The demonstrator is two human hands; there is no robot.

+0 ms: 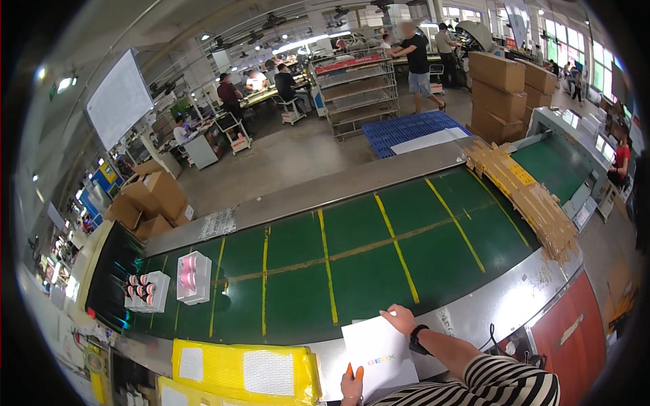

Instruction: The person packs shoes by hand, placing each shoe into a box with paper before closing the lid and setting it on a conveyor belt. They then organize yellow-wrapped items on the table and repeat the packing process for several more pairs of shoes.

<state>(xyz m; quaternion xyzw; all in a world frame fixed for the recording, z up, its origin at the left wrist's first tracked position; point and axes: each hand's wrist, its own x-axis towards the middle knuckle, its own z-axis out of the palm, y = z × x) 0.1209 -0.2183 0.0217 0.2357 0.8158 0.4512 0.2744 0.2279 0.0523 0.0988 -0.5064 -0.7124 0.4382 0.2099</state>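
Observation:
A white flat piece with coloured print on its face (379,355), a sheet or a box lid, is held over the near metal edge of the conveyor. My right hand (401,318), with a black band on the wrist, grips its upper edge, fingers closed. Lower down, my left hand (352,384) holds its left side; two fingers there wear orange covers. On the green belt at the left stand a white box with pink items (192,276) and a white box with red, black and white items (145,291), both away from my hands.
The green conveyor belt (359,243), marked by yellow lines, runs across ahead of me. Yellow-wrapped packs (233,369) lie beside my left hand. Taped cardboard (518,186) spans the belt at the right. Cartons (497,95), a rack (355,88) and people stand beyond.

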